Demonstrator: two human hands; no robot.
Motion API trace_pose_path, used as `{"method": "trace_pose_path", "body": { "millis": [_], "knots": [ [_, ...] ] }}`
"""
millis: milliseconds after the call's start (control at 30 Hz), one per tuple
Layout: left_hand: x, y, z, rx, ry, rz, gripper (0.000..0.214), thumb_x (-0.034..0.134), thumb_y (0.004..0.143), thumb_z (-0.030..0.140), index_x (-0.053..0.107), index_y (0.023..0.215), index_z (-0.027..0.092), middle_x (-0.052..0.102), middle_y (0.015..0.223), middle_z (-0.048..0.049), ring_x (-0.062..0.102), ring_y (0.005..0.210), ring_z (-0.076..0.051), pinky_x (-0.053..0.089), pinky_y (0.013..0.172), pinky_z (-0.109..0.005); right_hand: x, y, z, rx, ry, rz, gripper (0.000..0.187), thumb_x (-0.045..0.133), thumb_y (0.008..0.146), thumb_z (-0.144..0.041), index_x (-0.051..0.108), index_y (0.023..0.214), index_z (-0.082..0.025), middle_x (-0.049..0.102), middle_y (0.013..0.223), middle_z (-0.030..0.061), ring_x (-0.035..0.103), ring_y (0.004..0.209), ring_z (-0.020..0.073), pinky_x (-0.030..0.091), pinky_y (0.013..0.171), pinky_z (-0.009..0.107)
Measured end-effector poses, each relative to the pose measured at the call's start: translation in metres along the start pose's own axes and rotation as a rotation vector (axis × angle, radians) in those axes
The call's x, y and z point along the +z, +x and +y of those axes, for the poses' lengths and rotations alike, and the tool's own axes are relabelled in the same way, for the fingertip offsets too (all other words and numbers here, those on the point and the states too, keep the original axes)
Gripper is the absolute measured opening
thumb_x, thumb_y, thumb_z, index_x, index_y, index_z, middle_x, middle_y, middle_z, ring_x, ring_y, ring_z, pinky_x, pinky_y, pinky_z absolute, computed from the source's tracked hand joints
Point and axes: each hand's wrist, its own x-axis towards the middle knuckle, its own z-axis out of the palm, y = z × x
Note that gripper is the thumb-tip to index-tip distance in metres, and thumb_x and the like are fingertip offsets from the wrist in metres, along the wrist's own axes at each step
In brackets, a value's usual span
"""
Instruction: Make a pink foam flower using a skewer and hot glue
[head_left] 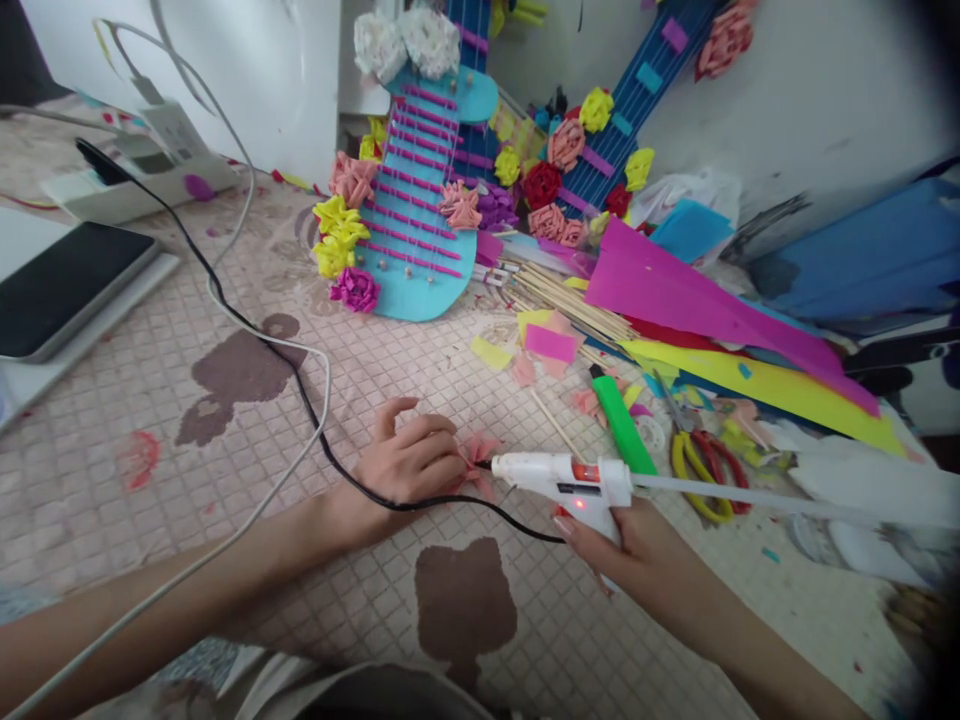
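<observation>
My right hand [615,540] is wrapped round the grip of a white hot glue gun [551,475], whose small red light is lit. A long glue stick [697,487] sticks out of its back end. The black nozzle points left and meets a pink paper flower piece [481,450]. My left hand [416,460] rests low over the table with its fingers closed on the edge of that flower; the fingertips are partly hidden. The gun's black cord [315,420] passes over my left wrist.
A blue paper-flower-trimmed craft piece [420,200] stands at the back. Scissors [697,475], a green cutter [622,420], wooden sticks [570,300] and coloured paper [712,310] lie right. A phone [75,285] and a power strip [135,180] are left. A white cable [328,380] crosses the table.
</observation>
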Motion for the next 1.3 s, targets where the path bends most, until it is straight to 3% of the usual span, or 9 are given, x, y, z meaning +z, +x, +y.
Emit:
{"method": "trace_pose_path", "body": {
  "millis": [300, 633, 867, 1300],
  "knots": [
    [-0.002, 0.006, 0.001, 0.024, 0.001, -0.035, 0.008, 0.057, 0.093, 0.028, 0.061, 0.089, 0.023, 0.069, 0.086, 0.0039, 0.059, 0.099, -0.014, 0.019, 0.107, -0.043, 0.004, -0.004, 0.003, -0.052, 0.010, -0.016, 0.017, 0.048, 0.090, -0.037, 0.058, 0.094, -0.024, 0.066, 0.084, 0.0024, 0.059, 0.077, 0.0187, 0.048, 0.071, 0.031],
    [-0.004, 0.005, 0.002, -0.016, -0.013, -0.066, 0.013, 0.055, 0.093, 0.034, 0.061, 0.095, 0.023, 0.070, 0.090, 0.0016, 0.059, 0.100, -0.016, 0.021, 0.107, -0.045, 0.007, -0.003, 0.005, -0.059, -0.025, -0.018, 0.019, 0.047, 0.090, -0.037, 0.057, 0.086, -0.022, 0.065, 0.079, 0.0028, 0.058, 0.074, 0.0181, 0.048, 0.071, 0.031],
    [-0.006, 0.007, 0.002, -0.021, -0.025, -0.096, 0.016, 0.054, 0.093, 0.038, 0.060, 0.095, 0.024, 0.070, 0.091, 0.0022, 0.058, 0.101, -0.016, 0.021, 0.106, -0.044, 0.009, -0.005, 0.007, -0.041, -0.043, -0.031, 0.016, 0.046, 0.090, -0.032, 0.057, 0.092, -0.020, 0.066, 0.080, 0.0018, 0.059, 0.072, 0.0171, 0.048, 0.065, 0.027],
    [-0.006, 0.011, 0.006, -0.048, -0.067, -0.086, 0.011, 0.061, 0.089, 0.033, 0.062, 0.090, 0.022, 0.071, 0.087, 0.0018, 0.060, 0.097, -0.017, 0.023, 0.103, -0.044, 0.009, -0.007, 0.010, -0.091, -0.052, 0.007, 0.025, 0.046, 0.091, -0.034, 0.061, 0.103, -0.019, 0.066, 0.080, 0.0028, 0.061, 0.075, 0.0172, 0.050, 0.071, 0.029]
  ]
}}
